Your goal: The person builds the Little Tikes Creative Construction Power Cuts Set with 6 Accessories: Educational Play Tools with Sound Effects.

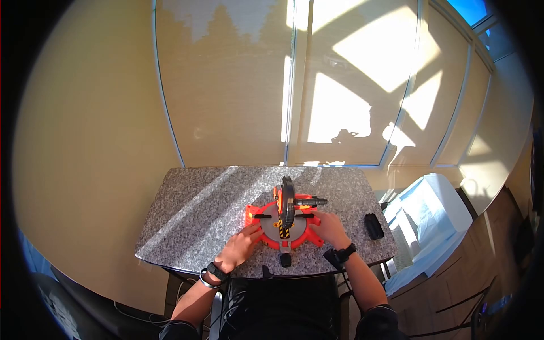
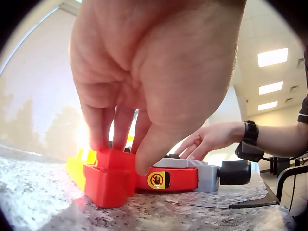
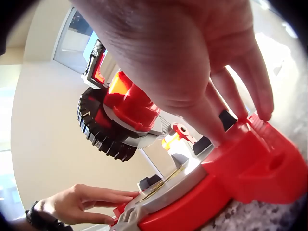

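A red and grey toy miter saw (image 1: 266, 228) stands upright on the speckled table, its black blade guard (image 1: 288, 198) raised over the round grey plate. My left hand (image 1: 238, 249) grips the left side of the red base (image 2: 108, 187), thumb on the near face and fingers over the top. On the opposite side, my right hand (image 1: 331, 229) holds the red base (image 3: 255, 168) between thumb and fingers. Between the hands, a black knob (image 1: 285, 260) sticks out at the front. Some fingertips are hidden behind the base in the left wrist view.
The granite-patterned table (image 1: 192, 209) has a black case (image 1: 373, 226) near its right edge. A small black object (image 1: 267, 272) lies at the front edge. Right of the table is a chair with a light blue cover (image 1: 436, 198). A window wall stands behind.
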Demonstrator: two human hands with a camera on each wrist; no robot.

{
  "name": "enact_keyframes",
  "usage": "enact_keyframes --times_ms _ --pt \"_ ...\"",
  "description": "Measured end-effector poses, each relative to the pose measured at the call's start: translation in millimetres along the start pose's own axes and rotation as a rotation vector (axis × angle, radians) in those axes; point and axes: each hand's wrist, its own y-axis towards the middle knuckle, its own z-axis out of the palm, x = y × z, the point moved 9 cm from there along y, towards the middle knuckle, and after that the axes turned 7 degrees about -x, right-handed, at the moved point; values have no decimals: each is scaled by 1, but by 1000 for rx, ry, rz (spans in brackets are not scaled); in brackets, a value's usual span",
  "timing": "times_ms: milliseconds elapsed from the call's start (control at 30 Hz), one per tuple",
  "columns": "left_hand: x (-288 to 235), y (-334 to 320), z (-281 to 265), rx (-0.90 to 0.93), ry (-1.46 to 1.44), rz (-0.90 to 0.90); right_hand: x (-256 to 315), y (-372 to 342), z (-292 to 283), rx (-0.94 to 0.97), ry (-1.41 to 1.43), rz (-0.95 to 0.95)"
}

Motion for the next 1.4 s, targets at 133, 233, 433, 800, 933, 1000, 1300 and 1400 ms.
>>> enact_keyframes --times_ms 133,233,433,800,933,1000,1300,1400 --pt "-4 2 -5 2 -4 3 2 0 0 17 -3 5" --pt "1 3 0 -3 -16 7 4 0 -1 14 -18 -6" --pt "-2 3 -4 -8 -29 9 7 0 -5 5 -14 -5" --pt "9 31 -14 -5 -3 -40 5 2 -9 19 50 -10" --pt "10 43 -23 -136 13 25 5 3 -9 16 45 -35" --pt "16 49 -16 -134 21 -4 8 3 -11 25 44 -26" --pt "36 68 9 -46 28 -61 9 7 -3 -26 1 -55" --pt "41 71 12 -117 25 -4 20 17 -7 -105 63 -79"
